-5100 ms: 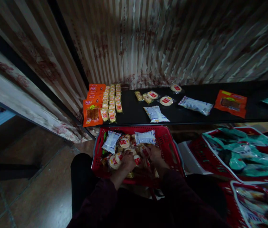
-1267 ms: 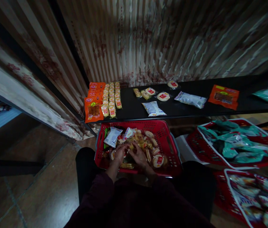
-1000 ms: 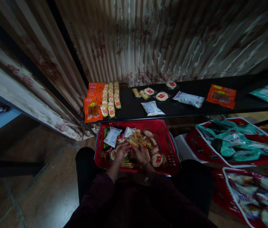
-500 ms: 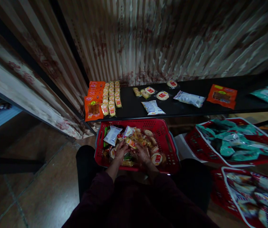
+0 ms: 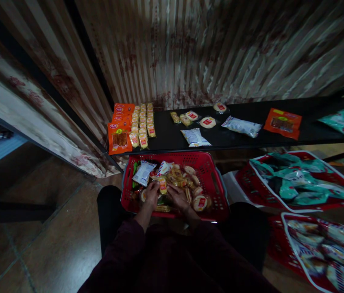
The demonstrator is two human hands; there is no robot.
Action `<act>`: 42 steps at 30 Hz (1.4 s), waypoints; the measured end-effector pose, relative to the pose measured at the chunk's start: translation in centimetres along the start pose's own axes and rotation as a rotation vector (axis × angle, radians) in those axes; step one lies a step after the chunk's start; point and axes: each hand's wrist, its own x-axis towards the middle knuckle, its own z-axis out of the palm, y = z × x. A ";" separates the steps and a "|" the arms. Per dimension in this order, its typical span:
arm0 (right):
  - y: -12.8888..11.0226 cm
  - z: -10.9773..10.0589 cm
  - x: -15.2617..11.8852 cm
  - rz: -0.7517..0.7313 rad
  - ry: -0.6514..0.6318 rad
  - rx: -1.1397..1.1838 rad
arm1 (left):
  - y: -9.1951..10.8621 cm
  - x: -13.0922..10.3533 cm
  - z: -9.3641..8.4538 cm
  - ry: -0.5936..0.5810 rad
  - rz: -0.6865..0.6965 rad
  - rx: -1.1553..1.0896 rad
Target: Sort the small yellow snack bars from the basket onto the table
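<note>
A small yellow biscuit packet [image 5: 162,185] with a red and orange label stands nearly upright between my hands, over the red basket [image 5: 202,160]. My left hand [image 5: 151,194] pinches its left side, thumb and fingers closed. From the other side, my right hand [image 5: 178,197] has its fingertips at the packet's lower right edge; its fingers are partly hidden. Around both hands the basket holds loose snacks: a white-and-blue packet [image 5: 144,173], round wrapped biscuits [image 5: 200,202] with red labels and several yellow packets.
On the black shelf [image 5: 166,142], orange packets [image 5: 120,140] and rows of yellow packets [image 5: 143,124] stand at the left. Loose packets lie farther right, including an orange one [image 5: 282,123]. Right of my knee are baskets of green bags [image 5: 297,181] and white striped bags [image 5: 336,248].
The biscuit packet has turned from a slant to nearly upright and shifted slightly left. My left hand has moved a little left with it; my right hand's fingers have moved to its lower edge.
</note>
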 end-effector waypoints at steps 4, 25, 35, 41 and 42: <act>0.2 0.1 0.0 0.029 0.022 -0.001 | -0.1 0.0 -0.2 -0.014 0.028 0.047; 0.2 0.3 0.2 0.110 0.072 0.243 | 0.7 -0.8 -0.2 -0.240 -0.092 0.155; -1.0 0.6 -0.2 0.165 0.103 0.264 | 0.8 -1.7 0.6 -0.129 -0.024 0.182; -1.2 0.5 -0.2 0.177 0.081 0.309 | 0.5 -1.5 0.7 -0.064 -0.009 0.161; -1.2 0.4 -0.2 0.179 0.079 0.308 | 0.4 -1.4 0.8 -0.048 -0.005 0.164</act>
